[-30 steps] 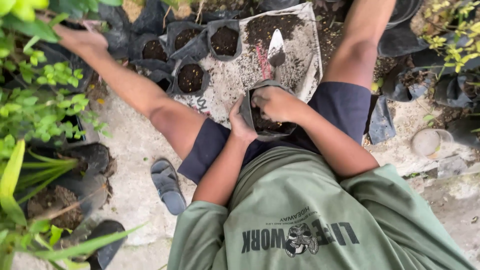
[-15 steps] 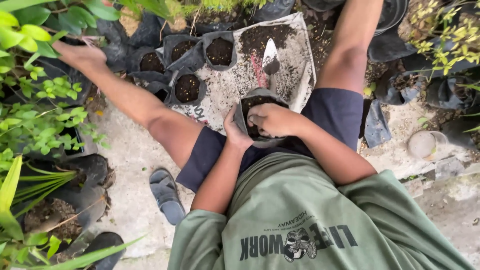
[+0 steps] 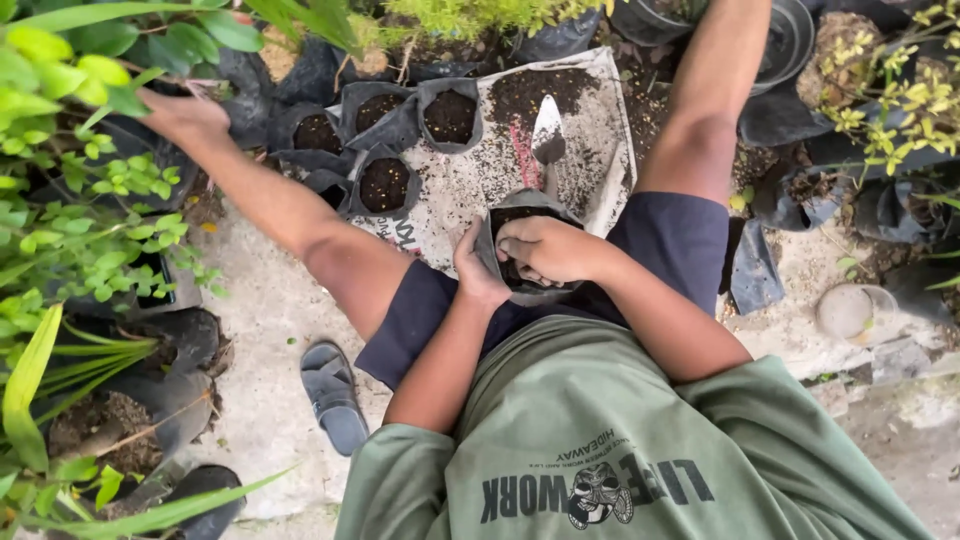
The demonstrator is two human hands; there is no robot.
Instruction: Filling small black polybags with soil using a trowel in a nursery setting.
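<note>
black grow bag [image 3: 500, 222] sat between the person's spread knees, part filled with dark soil, its mouth open toward the camera. nearest the bag, the left hand [image 3: 478, 268] gripped its near left rim, thumb and fingers pinched shut on the plastic wall. the right hand [image 3: 548, 248] lay over the bag's mouth, fingers curled together and pressed down into the soil; whether they held anything under there could not be told. the bag rested on the near edge of a white sack [image 3: 600, 130] spread flat and strewn with loose soil. just beyond the bag, a small trowel [image 3: 548, 128] lay on that sack, blade pointing away. farther left of the bag, several filled grow bags [image 3: 385, 182] stood clustered together, touching one another. well to the bag's near left, a grey sandal [image 3: 333, 392] lay on the pale concrete ground, with leafy green plants [image 3: 70, 230] beyond it at the edge.
</note>
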